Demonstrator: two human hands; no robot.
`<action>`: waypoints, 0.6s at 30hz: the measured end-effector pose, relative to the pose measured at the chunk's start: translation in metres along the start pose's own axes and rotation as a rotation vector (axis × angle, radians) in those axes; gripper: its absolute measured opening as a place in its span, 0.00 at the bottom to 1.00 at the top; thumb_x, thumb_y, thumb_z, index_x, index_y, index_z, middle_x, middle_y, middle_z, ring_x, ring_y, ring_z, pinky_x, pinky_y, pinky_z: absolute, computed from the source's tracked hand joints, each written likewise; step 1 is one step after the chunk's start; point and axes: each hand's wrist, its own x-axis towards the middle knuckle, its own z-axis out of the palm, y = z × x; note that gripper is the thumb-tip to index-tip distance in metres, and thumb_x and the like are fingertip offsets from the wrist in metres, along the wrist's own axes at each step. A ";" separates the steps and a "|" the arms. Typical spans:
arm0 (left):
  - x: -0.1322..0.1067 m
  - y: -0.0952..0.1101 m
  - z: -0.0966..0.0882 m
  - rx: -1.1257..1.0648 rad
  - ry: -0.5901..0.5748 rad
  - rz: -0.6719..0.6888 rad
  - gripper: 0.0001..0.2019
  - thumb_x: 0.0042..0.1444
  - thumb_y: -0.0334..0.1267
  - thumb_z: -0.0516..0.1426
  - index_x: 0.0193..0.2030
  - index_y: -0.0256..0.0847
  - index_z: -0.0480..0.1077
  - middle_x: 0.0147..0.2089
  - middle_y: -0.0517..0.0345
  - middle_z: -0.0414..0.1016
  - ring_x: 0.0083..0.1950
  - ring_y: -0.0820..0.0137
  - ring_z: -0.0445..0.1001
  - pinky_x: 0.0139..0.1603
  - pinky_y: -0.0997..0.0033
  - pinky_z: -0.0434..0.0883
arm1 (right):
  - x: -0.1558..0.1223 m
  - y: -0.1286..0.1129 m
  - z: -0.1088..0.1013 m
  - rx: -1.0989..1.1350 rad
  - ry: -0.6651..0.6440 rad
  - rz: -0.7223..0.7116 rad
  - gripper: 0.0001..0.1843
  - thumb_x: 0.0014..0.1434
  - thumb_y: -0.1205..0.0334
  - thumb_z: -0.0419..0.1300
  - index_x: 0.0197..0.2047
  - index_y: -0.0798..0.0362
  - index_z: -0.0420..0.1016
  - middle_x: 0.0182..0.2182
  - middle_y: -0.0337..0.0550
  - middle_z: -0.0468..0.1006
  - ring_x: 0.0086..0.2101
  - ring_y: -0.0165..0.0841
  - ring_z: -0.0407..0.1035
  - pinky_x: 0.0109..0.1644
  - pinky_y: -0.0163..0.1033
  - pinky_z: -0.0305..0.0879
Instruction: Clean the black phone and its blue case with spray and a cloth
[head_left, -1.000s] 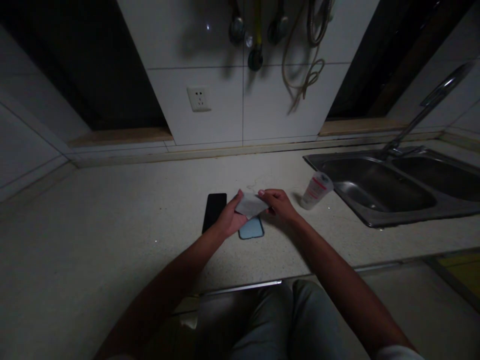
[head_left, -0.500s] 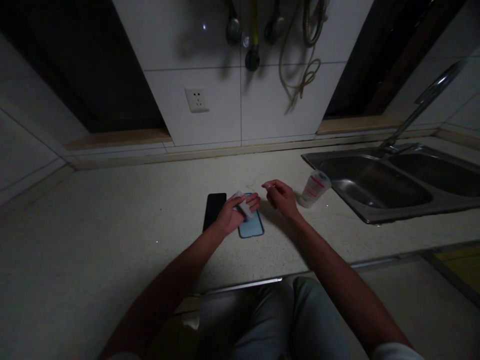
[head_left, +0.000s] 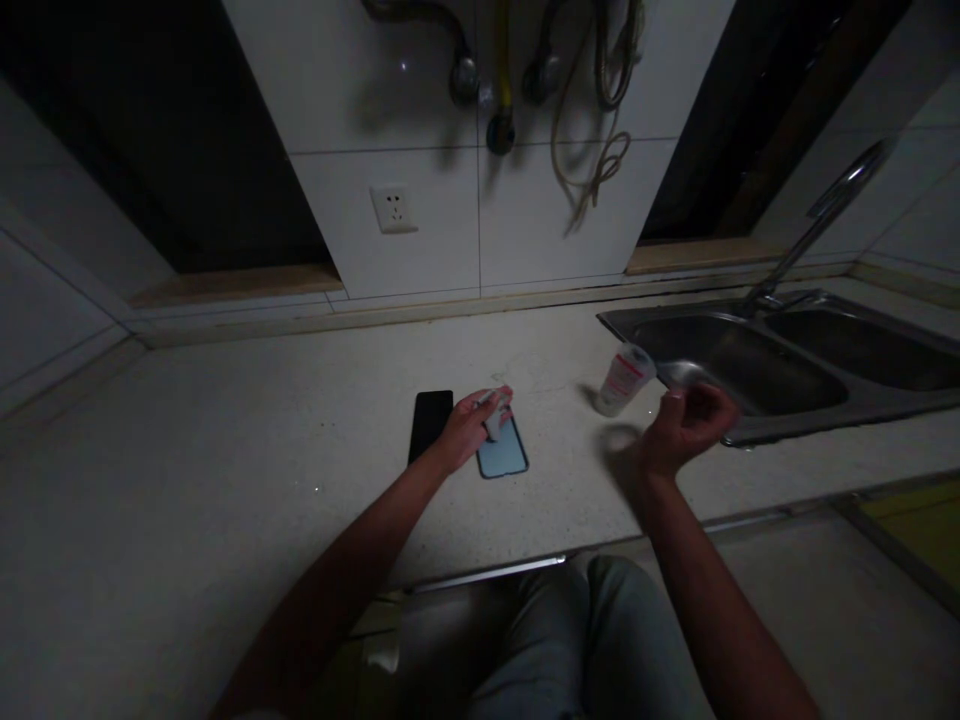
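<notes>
My left hand (head_left: pixel 471 425) is closed around a small whitish, crumpled piece (head_left: pixel 493 422) that looks like a tissue or wipe. It is held over the upper part of a light blue phone case (head_left: pixel 502 455) with a dark rim, lying on the counter. Just left of that hand lies a black phone (head_left: pixel 430 425), its lower end partly hidden by my wrist. My right hand (head_left: pixel 686 430) is raised above the counter near the sink, its fingers curled together; whether anything is in them I cannot make out. Nearest to it, a clear plastic cup (head_left: pixel 624 380) with red print leans to the right.
A steel double sink (head_left: pixel 750 350) with a tall faucet (head_left: pixel 817 225) is set into the counter (head_left: pixel 285 430) at right. On the tiled wall are a socket (head_left: pixel 394 209), pipe fittings (head_left: pixel 501 132) and a hanging looped cord (head_left: pixel 600 175).
My right hand has moved away from my left hand, to the right past the cup toward the sink. My left hand stays over the phone case, its fingers more closed on the whitish piece.
</notes>
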 end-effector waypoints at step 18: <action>-0.003 -0.002 0.006 0.147 0.046 0.048 0.24 0.45 0.51 0.70 0.42 0.39 0.70 0.33 0.53 0.80 0.28 0.66 0.79 0.28 0.68 0.75 | -0.001 -0.010 0.027 0.367 -0.705 0.797 0.22 0.39 0.51 0.74 0.34 0.52 0.73 0.30 0.41 0.79 0.28 0.33 0.73 0.27 0.36 0.69</action>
